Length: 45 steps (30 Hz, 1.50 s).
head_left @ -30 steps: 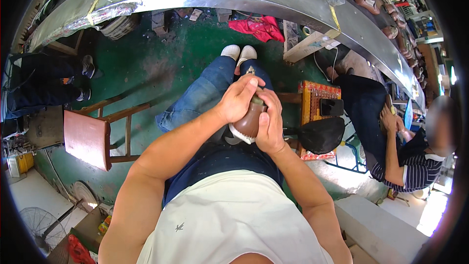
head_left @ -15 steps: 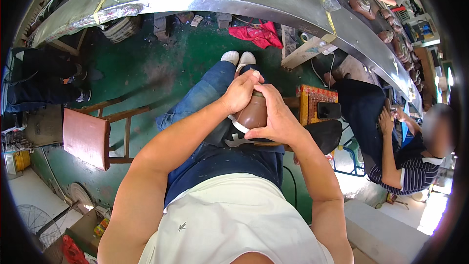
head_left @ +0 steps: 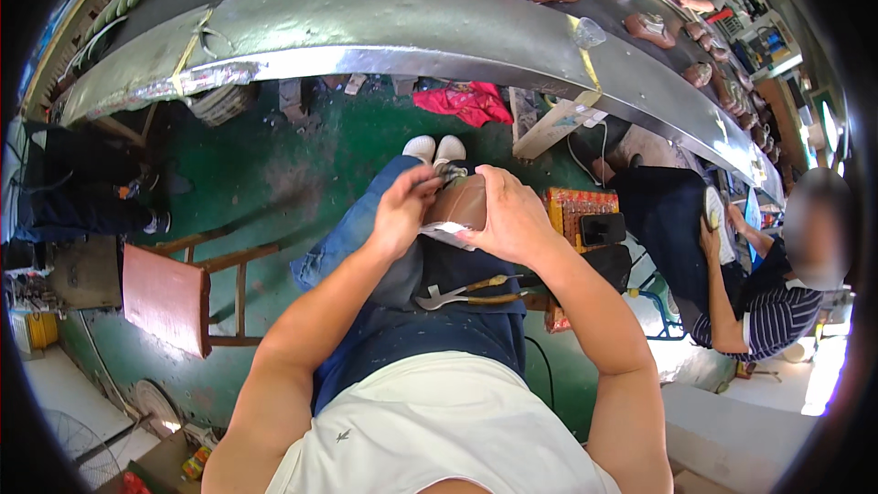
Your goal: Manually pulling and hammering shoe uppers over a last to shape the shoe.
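Fingers [head_left: 498, 185] of the right hand [head_left: 518, 220] clamp a brown shoe [head_left: 465, 203]; whether the left hand [head_left: 401, 212] grips is unclear.

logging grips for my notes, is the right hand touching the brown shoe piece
Touching: the head view shows the right hand against the right side of the brown shoe piece, with no gap between fingers and leather.

Glare streaks the front edge of the desk [head_left: 366, 18], which bows under the fisheye. Beneath the desk the floor [head_left: 215, 155] turns dim, and the stool [head_left: 169, 297] throws shadows slanting toward it. Nearer than the desk, the shirt [head_left: 448, 430] is bright. Below the desk's right end, light burns out to white. Black rims the corners.
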Each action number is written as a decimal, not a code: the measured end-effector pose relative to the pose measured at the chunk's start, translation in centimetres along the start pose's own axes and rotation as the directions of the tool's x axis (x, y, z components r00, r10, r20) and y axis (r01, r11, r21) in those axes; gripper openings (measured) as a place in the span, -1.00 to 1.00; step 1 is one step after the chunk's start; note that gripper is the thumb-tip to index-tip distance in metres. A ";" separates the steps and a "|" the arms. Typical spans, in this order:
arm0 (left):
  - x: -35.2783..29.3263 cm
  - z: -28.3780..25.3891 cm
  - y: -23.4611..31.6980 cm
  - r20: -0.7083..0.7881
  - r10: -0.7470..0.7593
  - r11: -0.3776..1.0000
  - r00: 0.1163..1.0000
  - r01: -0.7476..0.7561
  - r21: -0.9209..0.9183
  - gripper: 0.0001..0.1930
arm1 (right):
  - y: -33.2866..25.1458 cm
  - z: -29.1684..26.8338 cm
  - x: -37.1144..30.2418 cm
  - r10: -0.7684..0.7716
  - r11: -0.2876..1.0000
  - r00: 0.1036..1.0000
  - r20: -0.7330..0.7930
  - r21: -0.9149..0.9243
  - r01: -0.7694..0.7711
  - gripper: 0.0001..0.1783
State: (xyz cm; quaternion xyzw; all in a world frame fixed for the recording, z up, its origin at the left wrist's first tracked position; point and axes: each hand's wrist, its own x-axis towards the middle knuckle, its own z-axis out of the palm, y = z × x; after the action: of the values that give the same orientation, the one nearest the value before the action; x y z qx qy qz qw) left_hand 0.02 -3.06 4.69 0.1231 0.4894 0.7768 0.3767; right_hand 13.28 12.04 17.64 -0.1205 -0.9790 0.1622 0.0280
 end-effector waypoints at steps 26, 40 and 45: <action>-1.7 4.3 8.6 0.206 0.136 0.990 0.969 -0.139 0.002 -0.37 | 1.7 4.9 -14.8 0.044 0.995 0.909 0.414 0.059 -0.075 -0.38; -1.7 1.2 0.8 0.066 -0.375 0.443 0.925 0.116 0.889 -0.65 | 2.8 5.4 -14.7 0.360 0.589 0.854 0.377 0.618 -0.521 -0.68; -1.7 0.4 1.7 0.149 -0.660 0.575 0.736 0.367 0.731 -0.39 | 1.1 4.2 -13.5 0.264 0.845 0.806 0.530 0.276 -0.459 -0.63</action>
State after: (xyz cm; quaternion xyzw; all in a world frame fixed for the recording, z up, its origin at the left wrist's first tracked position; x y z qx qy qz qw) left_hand 0.64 -4.39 6.69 0.2545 0.6541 0.3601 0.6146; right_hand 26.17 8.42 13.11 -0.2573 -0.8604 0.3810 -0.2199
